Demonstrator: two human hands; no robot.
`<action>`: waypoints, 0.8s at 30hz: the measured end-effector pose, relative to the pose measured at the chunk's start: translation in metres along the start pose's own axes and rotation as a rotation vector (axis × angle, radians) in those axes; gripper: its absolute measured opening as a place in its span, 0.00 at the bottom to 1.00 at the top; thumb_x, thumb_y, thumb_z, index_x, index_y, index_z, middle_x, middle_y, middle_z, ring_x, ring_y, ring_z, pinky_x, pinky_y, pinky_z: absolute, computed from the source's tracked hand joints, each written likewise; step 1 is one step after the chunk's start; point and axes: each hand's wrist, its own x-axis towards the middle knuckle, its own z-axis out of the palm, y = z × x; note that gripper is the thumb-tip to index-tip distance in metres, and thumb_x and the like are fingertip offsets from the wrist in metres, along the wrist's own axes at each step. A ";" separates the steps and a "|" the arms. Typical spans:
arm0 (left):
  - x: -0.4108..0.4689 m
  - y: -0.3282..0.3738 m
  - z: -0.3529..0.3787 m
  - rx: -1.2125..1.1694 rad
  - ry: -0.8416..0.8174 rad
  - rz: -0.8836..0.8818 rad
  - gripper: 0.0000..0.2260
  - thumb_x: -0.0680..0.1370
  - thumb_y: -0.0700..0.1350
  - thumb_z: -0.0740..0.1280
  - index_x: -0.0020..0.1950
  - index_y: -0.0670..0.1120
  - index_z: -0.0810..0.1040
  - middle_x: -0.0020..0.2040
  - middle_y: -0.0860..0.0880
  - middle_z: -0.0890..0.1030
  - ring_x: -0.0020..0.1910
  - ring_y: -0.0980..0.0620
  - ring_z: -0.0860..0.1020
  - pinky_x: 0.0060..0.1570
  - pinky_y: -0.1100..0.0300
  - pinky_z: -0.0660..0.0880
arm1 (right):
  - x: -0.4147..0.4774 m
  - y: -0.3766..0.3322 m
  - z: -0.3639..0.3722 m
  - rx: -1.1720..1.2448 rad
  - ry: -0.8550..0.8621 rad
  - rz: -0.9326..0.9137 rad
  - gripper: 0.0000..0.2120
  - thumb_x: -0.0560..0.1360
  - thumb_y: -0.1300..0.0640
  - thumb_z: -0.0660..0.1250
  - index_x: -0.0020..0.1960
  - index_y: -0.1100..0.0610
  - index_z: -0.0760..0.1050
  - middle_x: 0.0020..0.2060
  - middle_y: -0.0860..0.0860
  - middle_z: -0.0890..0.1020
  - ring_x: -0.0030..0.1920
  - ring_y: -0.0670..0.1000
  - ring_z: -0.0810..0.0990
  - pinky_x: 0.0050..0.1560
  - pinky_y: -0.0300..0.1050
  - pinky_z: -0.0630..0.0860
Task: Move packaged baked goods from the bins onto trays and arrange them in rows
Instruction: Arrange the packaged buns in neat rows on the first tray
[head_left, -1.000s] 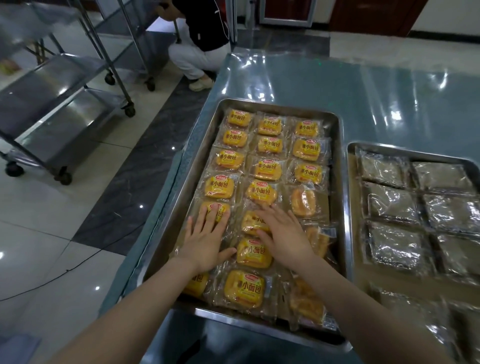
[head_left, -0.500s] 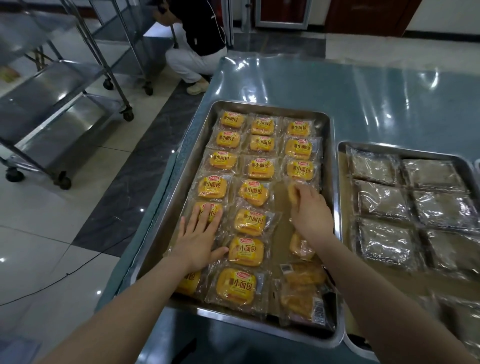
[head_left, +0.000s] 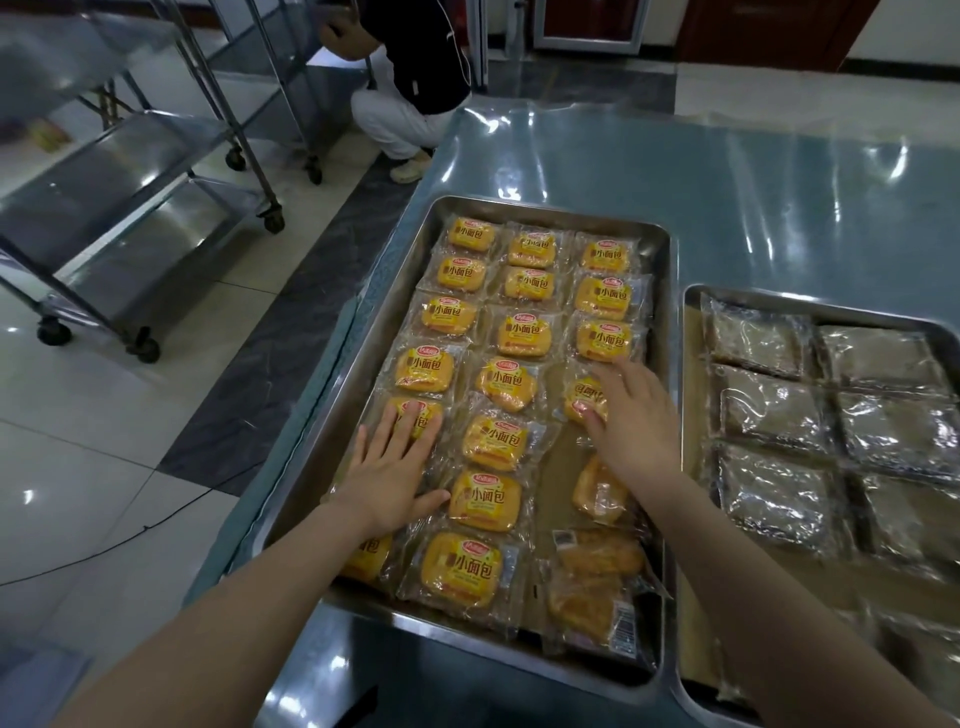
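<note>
— What's furthest left?
— A wheeled steel rack on the floor; then the left hand, fingers straight and spread, pressing flat on a yellow bun packet in the left column of the steel tray.
— And rightward?
— The right hand, fingers straight, rests on the right-column packet; beside it, a second tray holds brown packets.

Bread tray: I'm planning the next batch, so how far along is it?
Mostly done: the left column, middle column and the right column's far three packets lie label-up in rows. The right hand presses a fourth packet into place; the left hand rests flat on a left-column packet. Three near packets lie label-down, crooked.
</note>
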 end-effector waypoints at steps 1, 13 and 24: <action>0.000 0.000 0.000 0.001 0.001 0.000 0.43 0.74 0.68 0.55 0.64 0.61 0.19 0.70 0.51 0.23 0.66 0.49 0.21 0.65 0.47 0.27 | 0.000 0.000 0.003 -0.004 -0.045 -0.016 0.24 0.78 0.53 0.63 0.72 0.51 0.64 0.74 0.52 0.63 0.73 0.56 0.59 0.72 0.57 0.56; -0.009 0.010 -0.012 -0.235 0.092 0.008 0.38 0.76 0.61 0.62 0.71 0.65 0.34 0.73 0.55 0.30 0.68 0.55 0.23 0.65 0.48 0.25 | -0.001 -0.003 -0.028 0.430 -0.097 0.423 0.32 0.76 0.38 0.60 0.72 0.53 0.56 0.52 0.52 0.79 0.43 0.53 0.81 0.39 0.49 0.77; 0.005 0.036 -0.028 -0.151 0.178 0.181 0.33 0.77 0.58 0.60 0.76 0.58 0.45 0.76 0.55 0.38 0.73 0.55 0.32 0.68 0.50 0.31 | -0.014 -0.001 -0.020 -0.083 -0.327 -0.191 0.33 0.70 0.67 0.63 0.71 0.44 0.64 0.74 0.46 0.59 0.75 0.54 0.53 0.72 0.57 0.56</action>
